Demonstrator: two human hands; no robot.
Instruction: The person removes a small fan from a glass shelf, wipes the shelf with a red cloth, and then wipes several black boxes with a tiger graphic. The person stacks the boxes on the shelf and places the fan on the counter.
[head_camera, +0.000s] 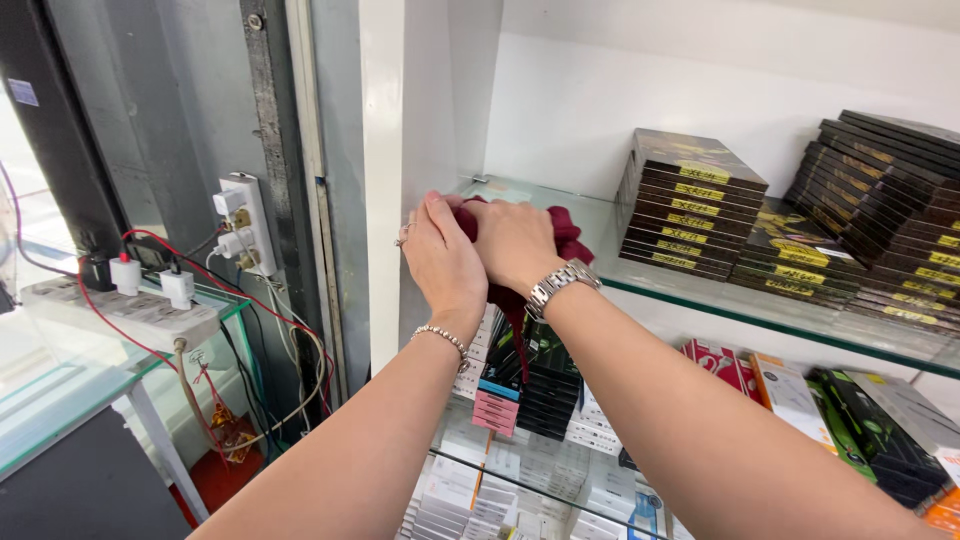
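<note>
Head view. Both hands meet at the left end of the upper glass shelf (700, 300), close to its front edge and beside the white side wall (430, 90). A dark red cloth (568, 240) is bunched there, lying on the shelf under and just behind the hands; a strip of it hangs down past the front edge.

The right hand (515, 243) lies palm-down on the cloth, fingers curled over the bunch. It presses and grips the cloth, though the fingertips are hidden. The left hand (443, 255) rests against the right one's near side, fingers straight and together, touching the cloth's left edge. Whether it grips anything cannot be told.

The right hand is the nearer to the cloth. Both forearms reach up and forward, converging from below.

A stack of dark flat boxes (690, 205) stands well apart to the right.
</note>
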